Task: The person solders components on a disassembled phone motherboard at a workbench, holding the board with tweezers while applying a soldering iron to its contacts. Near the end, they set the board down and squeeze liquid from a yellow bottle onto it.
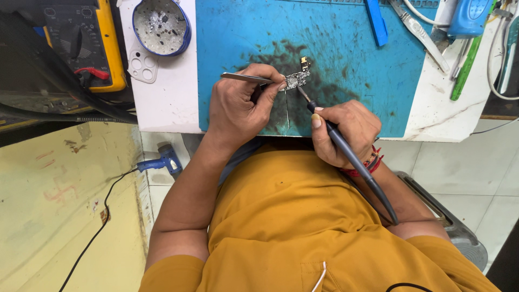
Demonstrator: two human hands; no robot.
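- Green-grey and studded with tiny metal parts, the small circuit board (298, 79) lies on the blue mat (351, 65); it looks light, stiff and fragile, best held by its bare edges.
- The left hand (240, 105) is closed around slim steel tweezers (243, 78), fingertips pinning the board.
- The right hand (346, 130) grips a dark soldering iron (346, 148) like a pen, its tip at the board.
- The mat is rubbery and soot-stained, on a white table (162, 103).
- A round tin (161, 26) of dross and a yellow multimeter (86, 40) sit left.
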